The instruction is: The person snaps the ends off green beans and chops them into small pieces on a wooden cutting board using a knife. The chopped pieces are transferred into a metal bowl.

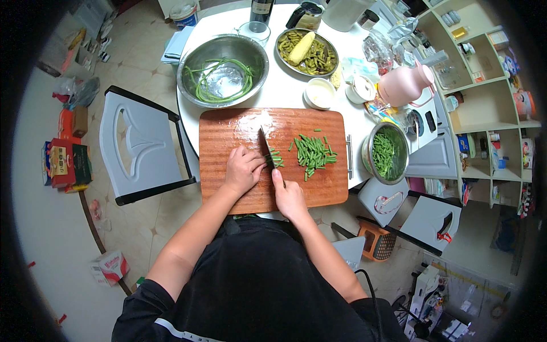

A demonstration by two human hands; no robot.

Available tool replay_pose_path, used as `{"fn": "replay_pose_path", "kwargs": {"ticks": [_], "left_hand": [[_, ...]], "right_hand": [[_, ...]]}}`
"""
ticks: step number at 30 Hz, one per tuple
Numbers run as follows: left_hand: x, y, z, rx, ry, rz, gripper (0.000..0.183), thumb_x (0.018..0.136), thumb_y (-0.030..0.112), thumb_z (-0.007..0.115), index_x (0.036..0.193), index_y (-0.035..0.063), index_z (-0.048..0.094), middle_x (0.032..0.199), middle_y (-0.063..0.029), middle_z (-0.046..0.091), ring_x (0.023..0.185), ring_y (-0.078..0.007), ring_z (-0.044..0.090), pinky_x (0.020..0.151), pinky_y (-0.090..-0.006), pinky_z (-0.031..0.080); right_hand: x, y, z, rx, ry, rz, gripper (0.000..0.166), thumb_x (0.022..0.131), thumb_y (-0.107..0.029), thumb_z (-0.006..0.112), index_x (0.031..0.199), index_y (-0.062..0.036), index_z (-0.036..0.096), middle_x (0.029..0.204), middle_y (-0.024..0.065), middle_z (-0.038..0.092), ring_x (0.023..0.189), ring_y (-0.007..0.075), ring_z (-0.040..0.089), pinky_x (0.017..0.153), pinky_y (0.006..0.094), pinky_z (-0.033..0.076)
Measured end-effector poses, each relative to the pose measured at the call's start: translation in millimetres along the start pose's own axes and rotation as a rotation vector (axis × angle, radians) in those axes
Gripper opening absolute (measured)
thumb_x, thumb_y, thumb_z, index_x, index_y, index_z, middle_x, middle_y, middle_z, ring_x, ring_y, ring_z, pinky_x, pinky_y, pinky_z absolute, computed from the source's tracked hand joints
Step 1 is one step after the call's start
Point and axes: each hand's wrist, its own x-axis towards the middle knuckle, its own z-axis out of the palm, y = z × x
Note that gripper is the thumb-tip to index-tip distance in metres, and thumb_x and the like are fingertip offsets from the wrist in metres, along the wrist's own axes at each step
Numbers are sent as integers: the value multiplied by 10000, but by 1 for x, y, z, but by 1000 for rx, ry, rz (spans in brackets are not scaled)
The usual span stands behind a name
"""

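A wooden cutting board lies at the table's near edge. My right hand grips the handle of a kitchen knife, its blade pointing away from me. Curled fingers of my left hand press a small bunch of green long beans to the board. The blade stands right beside those fingertips, across the bunch; the part of the beans under my fingers is hidden. To the right lies a loose pile of cut bean pieces. Whole long beans are coiled in a steel basin behind the board.
A steel bowl of cut beans stands right of the board. Behind are a dish of cooked beans with a corn cob, a white bowl, a pink jug and a dark bottle. A chair stands left.
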Motion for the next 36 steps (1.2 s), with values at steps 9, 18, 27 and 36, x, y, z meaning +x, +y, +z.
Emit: {"fn": "replay_pose_path", "kwargs": {"ticks": [9,18,27,36], "left_hand": [[-1,0,-1,10,17,14,153,687,147,794,823,116,733,876,18,660,846,-219,575,776,-364,463],[-4,1,-35,-78,-49,-157,448,667,264,836,1055,108,674,1003,-61,633,957,-284,571,858,-401,443],[-17,-3,-28,59,-20,-113,229,729,193,780,916,94,693,903,-44,632,888,-259,575,815,-389,432],[-14,-7,-17,73,2,-110,117,689,107,756,796,101,708,874,-14,630,862,-237,572,794,-378,433]], "right_hand": [[15,23,-22,-28,27,75,808,951,-659,361,877,72,697,926,367,637,965,507,618,883,521,464],[0,50,-23,120,69,-85,693,987,-607,415,580,-51,488,514,15,463,454,110,458,432,308,361],[-19,32,10,118,-11,-170,688,1000,-579,417,598,-28,510,532,39,498,523,125,483,515,321,407],[-24,14,14,-3,-18,-131,732,988,-585,410,721,70,594,629,242,573,636,348,588,680,467,467]]}}
